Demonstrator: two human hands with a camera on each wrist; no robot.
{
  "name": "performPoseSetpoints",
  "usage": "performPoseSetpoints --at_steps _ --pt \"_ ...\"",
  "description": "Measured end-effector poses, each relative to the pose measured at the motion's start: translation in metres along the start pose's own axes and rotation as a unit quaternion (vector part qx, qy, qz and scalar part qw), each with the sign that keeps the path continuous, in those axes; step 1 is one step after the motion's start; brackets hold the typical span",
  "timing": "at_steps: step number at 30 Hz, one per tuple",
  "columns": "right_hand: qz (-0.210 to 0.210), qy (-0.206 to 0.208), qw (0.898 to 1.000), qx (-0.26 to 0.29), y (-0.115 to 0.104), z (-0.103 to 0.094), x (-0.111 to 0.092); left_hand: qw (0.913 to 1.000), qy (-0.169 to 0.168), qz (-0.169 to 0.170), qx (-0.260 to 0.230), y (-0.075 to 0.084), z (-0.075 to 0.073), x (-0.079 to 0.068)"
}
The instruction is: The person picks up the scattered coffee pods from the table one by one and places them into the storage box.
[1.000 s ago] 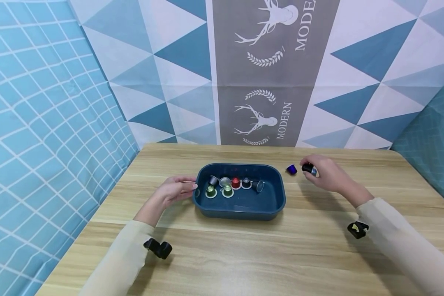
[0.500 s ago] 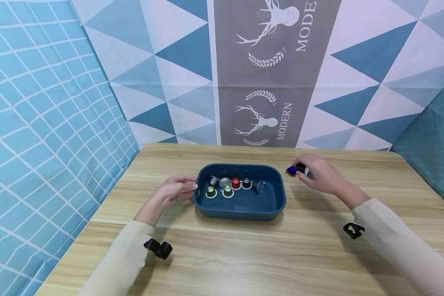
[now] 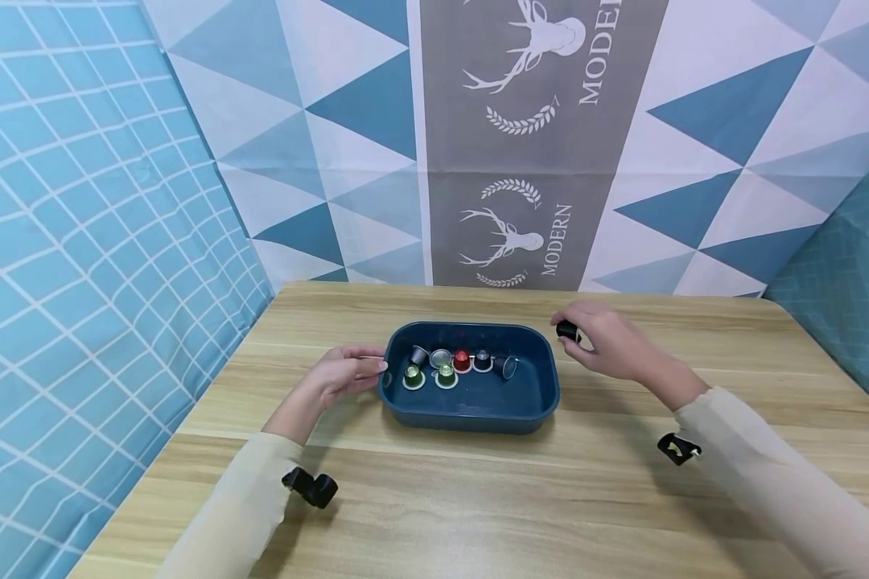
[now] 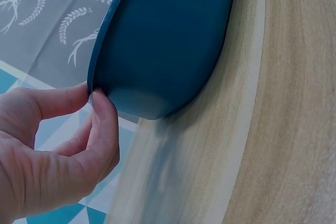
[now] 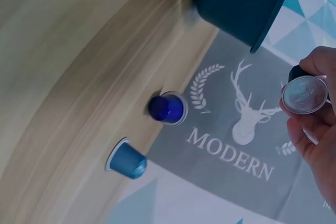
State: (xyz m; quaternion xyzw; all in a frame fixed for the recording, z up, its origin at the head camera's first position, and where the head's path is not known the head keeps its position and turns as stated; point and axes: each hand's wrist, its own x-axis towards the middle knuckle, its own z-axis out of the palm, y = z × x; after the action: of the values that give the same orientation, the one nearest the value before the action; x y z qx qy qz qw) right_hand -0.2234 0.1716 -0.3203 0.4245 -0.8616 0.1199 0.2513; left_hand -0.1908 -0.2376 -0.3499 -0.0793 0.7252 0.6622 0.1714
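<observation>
At the left end of a dark blue plastic bin (image 3: 471, 420), my left hand (image 3: 343, 375) pinches the rim between thumb and fingers, as the left wrist view shows. Several coffee capsules lie inside, among them a red capsule (image 3: 462, 359) and two green ones. My right hand (image 3: 611, 339) grips a black coffee capsule (image 3: 568, 330) just off the bin's right end; its silver lid faces the right wrist camera. In that view a dark blue capsule (image 5: 167, 108) and a light blue capsule (image 5: 126, 159) lie on the table. My right hand hides both in the head view.
The wooden table (image 3: 434, 498) runs back to a patterned cloth (image 3: 507, 145) with deer prints. A blue checked cloth (image 3: 80, 241) hangs along the left. Black wrist mounts sit on both sleeves.
My right hand has moved left toward the bin with the black capsule, passing over the dark blue capsule, which it now hides in the head view. My left hand has stayed at the rim.
</observation>
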Motion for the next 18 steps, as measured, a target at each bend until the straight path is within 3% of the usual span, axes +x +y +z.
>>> performPoseSetpoints --at_steps 18 --pt "-0.036 -0.023 0.999 0.012 -0.024 -0.001 0.033 1.0000 0.000 0.002 0.004 0.000 0.000 -0.001"
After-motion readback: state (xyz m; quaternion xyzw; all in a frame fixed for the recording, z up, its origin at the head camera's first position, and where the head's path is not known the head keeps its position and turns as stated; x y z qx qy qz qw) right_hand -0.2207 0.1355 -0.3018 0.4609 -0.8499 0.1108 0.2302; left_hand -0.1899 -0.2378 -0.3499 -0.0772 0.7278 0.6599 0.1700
